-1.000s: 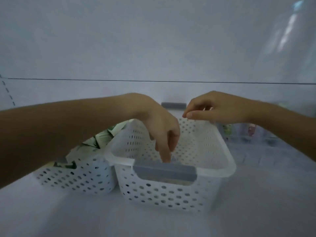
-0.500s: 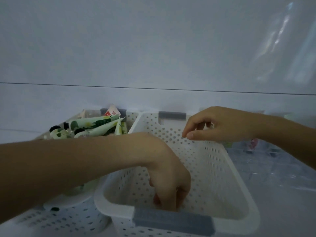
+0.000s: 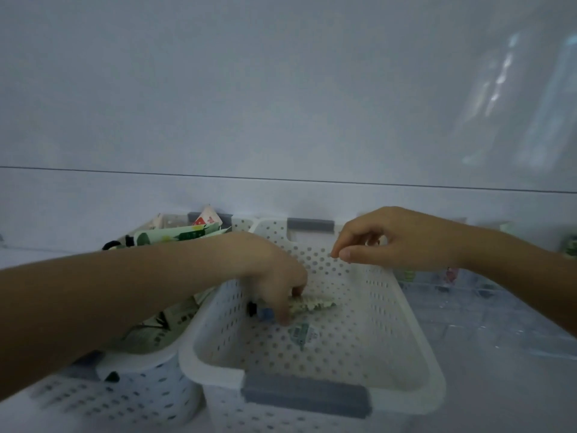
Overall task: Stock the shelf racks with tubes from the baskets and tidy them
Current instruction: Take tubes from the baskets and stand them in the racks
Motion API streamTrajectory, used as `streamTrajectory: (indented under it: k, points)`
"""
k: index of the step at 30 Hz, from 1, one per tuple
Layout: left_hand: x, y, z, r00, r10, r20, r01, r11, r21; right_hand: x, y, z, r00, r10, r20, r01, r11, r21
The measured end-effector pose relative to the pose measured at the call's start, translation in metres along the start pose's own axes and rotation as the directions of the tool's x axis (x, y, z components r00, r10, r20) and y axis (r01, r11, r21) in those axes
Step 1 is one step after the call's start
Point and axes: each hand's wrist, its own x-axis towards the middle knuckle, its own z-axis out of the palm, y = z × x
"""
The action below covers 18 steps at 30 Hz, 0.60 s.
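Head view: your left hand [image 3: 278,285] is pinched around a tube [image 3: 312,304] lying on the near-empty basket [image 3: 418,348] floor, long axis pointing right, while your right hand [image 3: 390,242] hovers loosely curled, holding nothing, above the far rim.

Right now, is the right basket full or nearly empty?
Nearly empty. The right basket shows mostly bare floor; the left hand touches one tube.
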Motion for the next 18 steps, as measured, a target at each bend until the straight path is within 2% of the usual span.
streamTrajectory:
  k: [3, 5, 7, 9, 10, 12, 14, 15, 16, 18]
  points:
    - [0.002, -0.001, -0.004, 1.0, -0.014, 0.006, 0.014, 1.0, 0.002, -0.007, 0.0, 0.0, 0.998, 0.033, -0.045, -0.032, 0.999, 0.01]
    - [0.002, -0.001, -0.01, 1.0, 0.01, -0.002, -0.01, 0.998, -0.056, -0.011, 0.001, -0.001, 0.994, 0.052, -0.096, -0.052, 0.999, 0.001]
    - [-0.005, -0.005, -0.017, 0.998, 0.027, -0.063, -0.038, 0.982, -0.185, -0.015, 0.002, -0.002, 0.981, 0.063, -0.182, -0.067, 0.998, -0.015]
    - [-0.015, -0.013, -0.026, 0.983, 0.032, -0.178, -0.101, 0.915, -0.39, -0.019, 0.003, -0.002, 0.943, 0.113, -0.313, -0.112, 0.993, 0.023]
    - [-0.023, -0.018, -0.031, 0.97, 0.032, -0.24, -0.155, 0.844, -0.513, -0.021, 0.004, -0.002, 0.913, 0.155, -0.376, -0.139, 0.988, 0.071]
    - [-0.036, -0.023, -0.038, 0.934, 0.051, -0.353, -0.307, 0.618, -0.724, -0.022, 0.001, -0.003, 0.862, 0.265, -0.432, -0.165, 0.952, 0.256]
    - [-0.046, -0.02, -0.043, 0.886, 0.067, -0.459, -0.45, 0.368, -0.814, -0.02, -0.006, -0.005, 0.831, 0.373, -0.412, -0.137, 0.856, 0.499]
    - [-0.048, -0.015, -0.044, 0.866, 0.06, -0.497, -0.491, 0.287, -0.822, -0.019, -0.01, -0.007, 0.818, 0.412, -0.403, -0.107, 0.796, 0.596]
    - [-0.049, -0.01, -0.046, 0.849, 0.048, -0.527, -0.522, 0.243, -0.818, -0.02, -0.014, -0.01, 0.802, 0.438, -0.406, -0.063, 0.738, 0.672]
    - [-0.052, 0.005, -0.05, 0.824, 0.035, -0.566, -0.558, 0.225, -0.799, -0.025, -0.019, -0.016, 0.76, 0.481, -0.437, 0.038, 0.639, 0.769]
